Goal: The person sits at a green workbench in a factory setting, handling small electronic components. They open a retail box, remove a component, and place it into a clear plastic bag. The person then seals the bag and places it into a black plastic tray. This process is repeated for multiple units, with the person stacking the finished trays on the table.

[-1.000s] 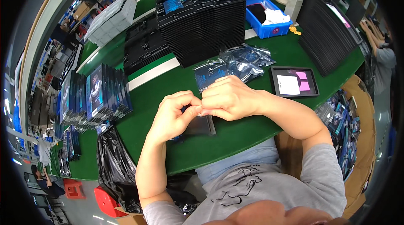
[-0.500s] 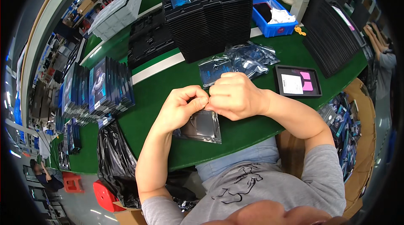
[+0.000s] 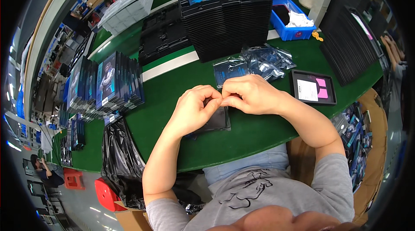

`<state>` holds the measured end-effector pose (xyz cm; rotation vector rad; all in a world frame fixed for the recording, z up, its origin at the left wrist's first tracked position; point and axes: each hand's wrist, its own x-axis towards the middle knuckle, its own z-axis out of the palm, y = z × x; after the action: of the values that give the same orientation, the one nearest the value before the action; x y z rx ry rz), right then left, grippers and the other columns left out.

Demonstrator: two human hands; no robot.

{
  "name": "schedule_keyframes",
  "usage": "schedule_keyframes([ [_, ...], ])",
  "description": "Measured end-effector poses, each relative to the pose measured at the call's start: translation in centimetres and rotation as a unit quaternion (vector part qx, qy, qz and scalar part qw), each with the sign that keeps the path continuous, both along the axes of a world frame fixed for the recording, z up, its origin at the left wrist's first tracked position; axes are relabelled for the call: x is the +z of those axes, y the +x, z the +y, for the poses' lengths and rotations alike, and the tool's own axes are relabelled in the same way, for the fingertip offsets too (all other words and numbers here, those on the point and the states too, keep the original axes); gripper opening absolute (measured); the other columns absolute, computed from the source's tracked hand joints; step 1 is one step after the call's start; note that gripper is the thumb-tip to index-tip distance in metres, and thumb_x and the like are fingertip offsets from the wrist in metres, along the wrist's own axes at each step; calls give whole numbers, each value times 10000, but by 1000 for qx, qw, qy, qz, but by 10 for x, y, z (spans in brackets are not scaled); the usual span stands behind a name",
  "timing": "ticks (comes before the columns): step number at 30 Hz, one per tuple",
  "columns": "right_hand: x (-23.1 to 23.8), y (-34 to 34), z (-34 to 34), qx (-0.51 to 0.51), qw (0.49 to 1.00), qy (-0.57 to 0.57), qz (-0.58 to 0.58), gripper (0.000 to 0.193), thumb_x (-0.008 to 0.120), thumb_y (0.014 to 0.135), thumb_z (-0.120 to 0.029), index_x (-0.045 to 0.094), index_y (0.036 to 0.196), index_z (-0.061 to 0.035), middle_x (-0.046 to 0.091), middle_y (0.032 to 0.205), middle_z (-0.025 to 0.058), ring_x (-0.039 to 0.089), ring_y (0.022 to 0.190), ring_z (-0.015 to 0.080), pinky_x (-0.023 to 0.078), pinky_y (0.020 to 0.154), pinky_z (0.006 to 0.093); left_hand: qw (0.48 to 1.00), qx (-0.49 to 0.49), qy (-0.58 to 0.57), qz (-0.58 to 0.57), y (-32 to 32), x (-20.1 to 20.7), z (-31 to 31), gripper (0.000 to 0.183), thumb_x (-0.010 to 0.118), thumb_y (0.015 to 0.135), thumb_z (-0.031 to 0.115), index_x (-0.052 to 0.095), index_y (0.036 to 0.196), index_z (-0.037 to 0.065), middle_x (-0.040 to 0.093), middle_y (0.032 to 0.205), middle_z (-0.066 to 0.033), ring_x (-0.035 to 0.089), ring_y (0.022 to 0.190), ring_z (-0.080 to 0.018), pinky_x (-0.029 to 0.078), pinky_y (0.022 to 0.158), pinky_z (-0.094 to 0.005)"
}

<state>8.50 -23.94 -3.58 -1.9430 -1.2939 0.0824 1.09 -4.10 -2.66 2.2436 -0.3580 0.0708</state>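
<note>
A dark, flat piece in a clear-edged plastic bag (image 3: 219,121) lies under my hands on the green tabletop. Its top edge is pinched between the fingertips of my left hand (image 3: 193,109) and my right hand (image 3: 250,94), which nearly meet there. The fingers cover much of the bag. Just beyond them is a loose pile of shiny bluish bags (image 3: 269,63), with a flat dark packet at its left end. To the right sits a shallow black box (image 3: 327,101) holding a white card and pink pads.
A tall stack of black trays (image 3: 229,27) rises at the back, beside a blue bin (image 3: 298,35) with white cloth. Printed boxes (image 3: 108,84) stand in rows at left. Black trays (image 3: 350,49) lean at right; a carton (image 3: 375,144) of packages stands below. A black plastic bag (image 3: 119,153) hangs at the front edge.
The view has shifted slightly, so the table appears further right. My right hand has turned from a fist-like grip to a fingertip pinch, and the bag now shows less below my hands.
</note>
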Motion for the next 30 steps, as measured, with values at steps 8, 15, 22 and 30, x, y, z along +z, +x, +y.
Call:
schedule_keyframes([
  [8, 9, -1, 2, 6, 988, -67, 137, 292, 744, 822, -302, 588, 850, -57, 601, 719, 46, 577, 616, 189, 453, 577, 338, 1000, 11, 3, 14, -3, 6, -1, 84, 651, 841, 75, 667, 848, -6, 585, 740, -53, 536, 655, -142, 431, 595, -296],
  [15, 10, -2, 2, 5, 979, -58, 196, 277, 761, 823, -237, 577, 808, -30, 587, 696, 21, 537, 614, 125, 438, 571, 303, 1000, 1, -2, 16, -4, 6, 0, 86, 651, 840, 75, 658, 836, -10, 581, 744, -50, 524, 646, -131, 424, 583, -292],
  [22, -3, -2, 6, 33, 944, 58, 324, 210, 747, 805, -112, 559, 763, -29, 584, 692, 31, 516, 613, 117, 428, 564, 296, 998, 9, -36, 55, -4, 8, -1, 84, 642, 870, 72, 649, 850, -9, 568, 731, -9, 478, 633, -71, 398, 567, -251],
  [30, 1, -12, 8, 12, 988, 146, 38, 162, 700, 793, -57, 548, 747, -25, 544, 680, 75, 546, 590, 231, 421, 518, 348, 978, 17, -179, 109, -2, -4, 2, 101, 641, 886, 93, 656, 827, 13, 549, 654, 37, 421, 574, -29, 342, 499, -223],
])
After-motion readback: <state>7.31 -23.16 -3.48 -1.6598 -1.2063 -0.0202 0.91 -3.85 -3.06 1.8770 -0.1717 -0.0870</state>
